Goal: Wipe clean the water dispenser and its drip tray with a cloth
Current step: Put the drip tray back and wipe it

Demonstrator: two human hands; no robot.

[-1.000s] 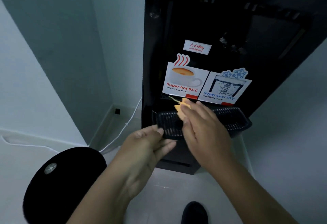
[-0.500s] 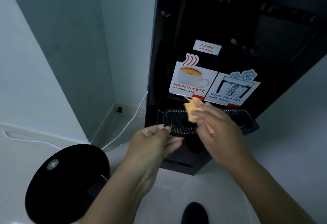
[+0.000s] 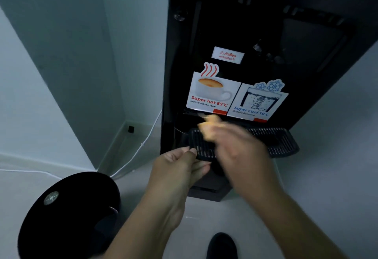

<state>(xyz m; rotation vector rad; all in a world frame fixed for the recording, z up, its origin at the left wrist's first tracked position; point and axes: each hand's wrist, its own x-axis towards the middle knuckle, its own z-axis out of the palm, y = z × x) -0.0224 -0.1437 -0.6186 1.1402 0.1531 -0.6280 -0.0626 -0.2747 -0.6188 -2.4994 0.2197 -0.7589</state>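
A tall black water dispenser (image 3: 266,34) stands against the wall, with hot and cold stickers on its front. Its black slotted drip tray (image 3: 280,142) juts out low on the front. My left hand (image 3: 180,168) pinches the tray's left front corner between thumb and fingers. My right hand (image 3: 239,152) is over the tray's middle, blurred by motion, and holds a small orange cloth (image 3: 208,125) pressed at the tray's back left. The taps under the stickers are hidden in shadow.
A round black stool or bin lid (image 3: 67,213) sits on the floor at the lower left. A white cable (image 3: 141,146) runs along the floor beside the dispenser. A dark shoe tip (image 3: 222,246) shows at the bottom. Grey walls form a corner at left.
The right hand with the cloth has kept rubbing across the tray's left part and is now blurred. The left hand stays on the tray corner. The view shifted slightly.
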